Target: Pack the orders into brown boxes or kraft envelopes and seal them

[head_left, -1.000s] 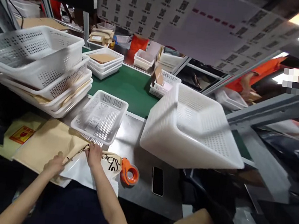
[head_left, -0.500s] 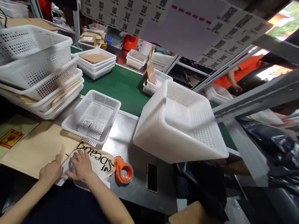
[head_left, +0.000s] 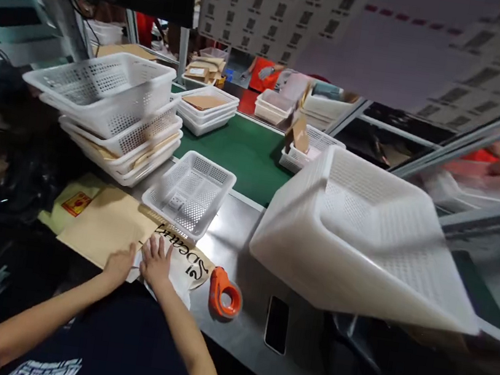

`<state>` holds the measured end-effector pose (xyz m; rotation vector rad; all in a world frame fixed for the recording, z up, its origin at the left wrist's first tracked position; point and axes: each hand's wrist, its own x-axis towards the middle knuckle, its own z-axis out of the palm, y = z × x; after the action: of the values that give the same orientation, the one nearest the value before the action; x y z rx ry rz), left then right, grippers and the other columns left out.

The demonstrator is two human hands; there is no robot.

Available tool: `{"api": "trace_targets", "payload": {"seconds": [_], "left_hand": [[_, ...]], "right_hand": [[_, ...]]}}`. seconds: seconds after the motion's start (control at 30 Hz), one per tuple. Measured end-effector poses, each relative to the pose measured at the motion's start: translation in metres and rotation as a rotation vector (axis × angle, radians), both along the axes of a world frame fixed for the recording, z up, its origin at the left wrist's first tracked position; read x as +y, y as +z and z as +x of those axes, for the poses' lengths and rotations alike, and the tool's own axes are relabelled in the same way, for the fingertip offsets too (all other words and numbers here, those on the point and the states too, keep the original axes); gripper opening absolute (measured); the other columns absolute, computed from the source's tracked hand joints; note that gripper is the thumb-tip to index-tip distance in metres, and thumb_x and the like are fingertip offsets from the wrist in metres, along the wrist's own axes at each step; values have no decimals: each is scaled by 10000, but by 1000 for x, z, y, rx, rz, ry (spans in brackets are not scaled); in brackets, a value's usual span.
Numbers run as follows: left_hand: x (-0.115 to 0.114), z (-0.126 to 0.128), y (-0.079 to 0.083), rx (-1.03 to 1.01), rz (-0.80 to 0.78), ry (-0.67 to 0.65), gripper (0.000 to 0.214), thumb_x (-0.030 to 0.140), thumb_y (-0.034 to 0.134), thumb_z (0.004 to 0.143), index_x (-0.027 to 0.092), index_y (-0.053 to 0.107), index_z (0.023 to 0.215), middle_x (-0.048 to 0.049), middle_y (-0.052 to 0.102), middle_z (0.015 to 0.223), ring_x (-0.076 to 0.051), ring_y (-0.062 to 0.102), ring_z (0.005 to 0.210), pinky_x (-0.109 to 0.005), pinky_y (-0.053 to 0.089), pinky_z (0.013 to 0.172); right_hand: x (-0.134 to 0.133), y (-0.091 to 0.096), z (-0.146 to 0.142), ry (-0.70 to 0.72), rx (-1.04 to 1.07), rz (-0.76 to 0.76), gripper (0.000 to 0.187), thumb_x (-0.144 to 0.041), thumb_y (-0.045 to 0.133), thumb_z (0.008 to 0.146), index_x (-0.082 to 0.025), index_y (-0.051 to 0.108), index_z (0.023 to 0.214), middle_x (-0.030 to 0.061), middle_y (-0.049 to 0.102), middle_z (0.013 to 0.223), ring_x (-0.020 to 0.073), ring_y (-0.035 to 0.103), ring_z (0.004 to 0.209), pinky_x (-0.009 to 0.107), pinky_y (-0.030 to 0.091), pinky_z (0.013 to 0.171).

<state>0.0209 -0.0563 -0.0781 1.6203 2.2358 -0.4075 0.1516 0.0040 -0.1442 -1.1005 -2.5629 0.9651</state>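
My left hand (head_left: 119, 265) has its fingers curled against the edge of a tan padded envelope (head_left: 99, 222), where the envelope meets a white sheet or bag. What its fingertips hold, if anything, is hidden. Flat beside it lies my right hand (head_left: 156, 263), fingers spread, on the crumpled white sheet or bag (head_left: 179, 274). Under that is a tan bag with large black lettering (head_left: 198, 265). An orange tape dispenser (head_left: 225, 296) lies to the right of the lettered bag. A white perforated basket (head_left: 189, 193) stands just behind, its near edge over the bag.
A tall stack of nested white baskets (head_left: 358, 240) stands at right, with a phone (head_left: 277, 325) in front. At left are stacked baskets (head_left: 105, 92) holding packets. A yellow-green packet (head_left: 72, 197) lies below them. Behind runs a green belt (head_left: 246, 162) bearing more baskets.
The view has swung left, so everything sits further right in the picture. My right hand's fingers are more stretched out. Both hands stay at the white sheet and the envelope.
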Motion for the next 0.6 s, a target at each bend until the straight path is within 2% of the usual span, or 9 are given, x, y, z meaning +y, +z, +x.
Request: {"api": "trace_targets", "payload": {"seconds": [0.07, 0.13, 0.2, 0.27, 0.33, 0.4, 0.43, 0.5, 0.6], "left_hand": [[0, 13, -1, -82, 16, -36, 588, 124, 481, 981, 103, 486, 1569, -222, 769, 1104, -347, 727, 1089, -453, 559, 976], [3, 21, -1, -144, 44, -52, 593, 101, 471, 977, 144, 493, 1568, -182, 778, 1086, -320, 734, 1065, -416, 559, 961], [7, 18, 2, -156, 90, -26, 605, 131, 468, 987, 113, 444, 1591, -199, 758, 1121, -334, 721, 1083, -438, 549, 974], [13, 8, 4, -134, 153, 15, 650, 180, 491, 984, 75, 377, 1615, -239, 699, 1236, -377, 661, 1186, -496, 517, 1027], [20, -3, 4, -114, 208, 40, 700, 223, 556, 953, 87, 370, 1614, -258, 611, 1367, -415, 569, 1285, -533, 485, 1062], [28, -12, 2, -110, 232, 56, 630, 224, 594, 920, 102, 484, 1529, -247, 583, 1385, -421, 541, 1282, -511, 505, 1023], [33, -14, 0, -112, 232, 65, 552, 208, 592, 913, 96, 555, 1452, -243, 596, 1349, -416, 556, 1252, -486, 524, 980], [44, -17, -5, -120, 222, 94, 406, 158, 560, 913, 68, 642, 1300, -242, 627, 1266, -411, 603, 1184, -445, 546, 896], [59, -23, -8, -145, 198, 128, 328, 87, 475, 941, 41, 673, 1198, -238, 673, 1151, -384, 686, 1070, -425, 547, 841]], "right_hand": [[2, 0, -5, -18, 9, -21, 501, -202, 538, 1011, -178, 574, 1510, 143, 200, 1762, 413, 70, 1645, 775, -74, 1230], [7, 4, -9, -17, 38, -48, 513, -120, 569, 950, -159, 621, 1458, 158, 263, 1742, 401, 141, 1637, 742, -6, 1258], [11, 11, -6, -32, 145, -113, 567, -80, 606, 881, -170, 637, 1440, 145, 423, 1679, 344, 269, 1612, 640, 128, 1299], [11, 17, 10, -94, 259, -172, 508, -124, 575, 899, -186, 669, 1395, 118, 593, 1558, 290, 382, 1566, 552, 230, 1302], [4, 20, 42, -298, 364, -175, 412, -226, 514, 952, -195, 709, 1314, 129, 673, 1456, 288, 463, 1512, 530, 270, 1296], [-8, 15, 82, -635, 459, -158, 399, -359, 541, 936, -209, 705, 1268, 162, 655, 1452, 328, 499, 1475, 532, 297, 1287], [-13, 11, 102, -813, 500, -189, 441, -416, 609, 876, -224, 684, 1266, 172, 629, 1474, 351, 494, 1474, 526, 320, 1276], [-20, 2, 131, -1078, 543, -394, 594, -496, 733, 710, -241, 634, 1237, 189, 606, 1477, 404, 473, 1483, 535, 374, 1241], [-14, -6, 141, -1178, 590, -667, 679, -570, 768, 597, -232, 588, 1157, 193, 694, 1309, 429, 600, 1352, 548, 502, 1115]]}}
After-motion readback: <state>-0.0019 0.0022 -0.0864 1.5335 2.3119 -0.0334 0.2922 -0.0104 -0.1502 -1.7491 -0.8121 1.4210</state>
